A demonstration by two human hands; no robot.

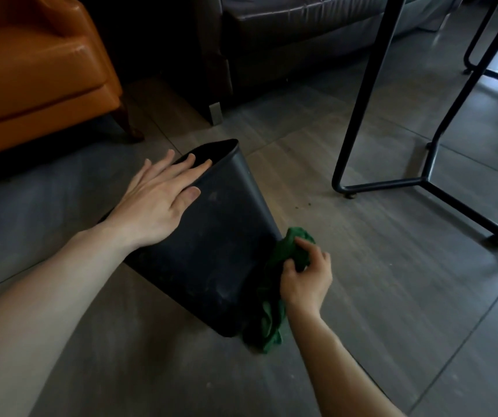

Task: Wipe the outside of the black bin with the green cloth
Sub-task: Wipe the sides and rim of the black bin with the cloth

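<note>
Looking down through the head camera, I count one black bin (211,251) lying tipped on its side on the grey tiled floor (392,296), its open mouth turned away from me toward the furniture. My left hand (157,203) rests flat on the bin's upper wall near the rim, fingers straight and spread, gripping nothing. My right hand (305,278) has its fingers curled round one green cloth (275,296), bunched up and pressed against the bin's right side near its base; the cloth's loose end trails down to the floor beside the bin's bottom corner. Beyond the bin I count two seats: one orange armchair (37,79) at the left and one dark sofa (287,37) behind. At the right stands one black metal frame (362,115) with slanted legs on the floor.
</note>
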